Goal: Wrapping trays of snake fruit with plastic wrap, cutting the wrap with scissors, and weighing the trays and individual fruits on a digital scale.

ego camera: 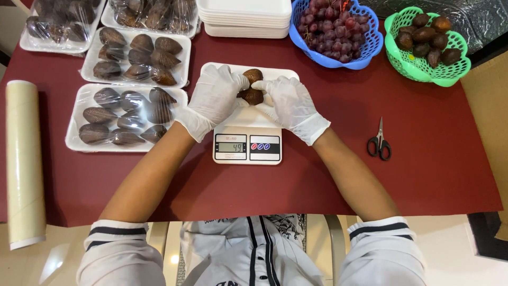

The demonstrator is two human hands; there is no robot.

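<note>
Fruit between two gloved hands, over the white foam tray (286,74) on the small kitchen scale (247,143). Two brown scaly fruits here: lower fruit (253,96) pinched from both sides, upper fruit (253,75) just beyond it, touching or nearly touching, resting on the tray's far part. Left hand (214,98) closed in from the left, thumb and fingertips against the lower fruit's left flank; right hand (292,103) closed in from the right, fingertips on its right flank. Both grips narrow, curled on that one fruit, not spread. Long axis of the lower fruit running roughly left to right, so pointing from one palm toward the other; the upper fruit's pointed end hard to tell. Neither hand clearly nearer: fruit sits about midway, slightly toward the left thumb. Whether lifted off the tray or pressed onto it cannot be told from above.

Around this: on the dark red tablecloth (434,175), three wrapped trays of the same fruit to the left, nearest one (127,117) just beside the left wrist; roll of cling film (24,164) at the far left edge; stack of empty foam trays (244,18) straight ahead; blue basket of red grapes (336,32) and green basket of loose brown fruit (426,45) ahead to the right; small scissors (379,142) well apart from the right forearm.
</note>
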